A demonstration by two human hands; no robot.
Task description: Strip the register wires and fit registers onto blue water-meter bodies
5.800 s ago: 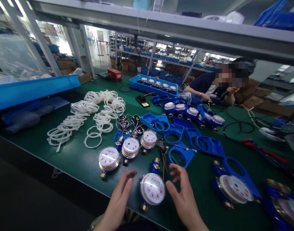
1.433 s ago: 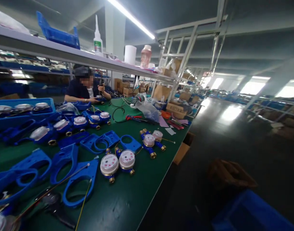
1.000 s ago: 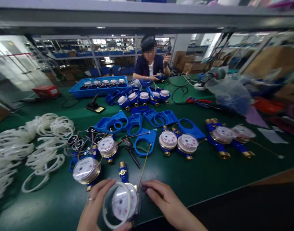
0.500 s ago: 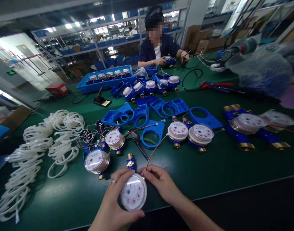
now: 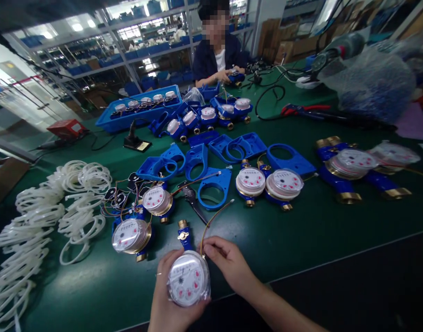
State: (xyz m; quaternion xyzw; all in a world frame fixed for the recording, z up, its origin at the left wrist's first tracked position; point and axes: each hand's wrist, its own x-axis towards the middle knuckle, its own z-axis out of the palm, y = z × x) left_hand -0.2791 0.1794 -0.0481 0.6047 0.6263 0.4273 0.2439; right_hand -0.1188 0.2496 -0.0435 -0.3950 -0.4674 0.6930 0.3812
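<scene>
My left hand (image 5: 171, 290) is wrapped round a water meter (image 5: 187, 280) with a white dial, red pointers and a blue pipe body ending in brass. Clear film covers the dial. At the meter's right edge, my right hand (image 5: 228, 263) pinches a thin brown-and-yellow wire (image 5: 208, 224) near its base. The wire's free end, with a small white connector, rises up and to the right. Beyond the meter lie a dark-handled tool (image 5: 194, 203) and a blue plastic bracket (image 5: 214, 189) with a round hole.
More water meters (image 5: 250, 181) stand at mid-table, with larger ones (image 5: 351, 165) at right. Coiled white tubing (image 5: 22, 244) covers the left side. Behind are a blue tray (image 5: 105, 122), a soldering iron stand (image 5: 137, 142) and a co-worker (image 5: 216, 60) holding a meter.
My left fingers have shifted down around the meter's side, and the dial has turned slightly. My right hand stays pinched at the wire. The co-worker's far hand has drawn in to their meter.
</scene>
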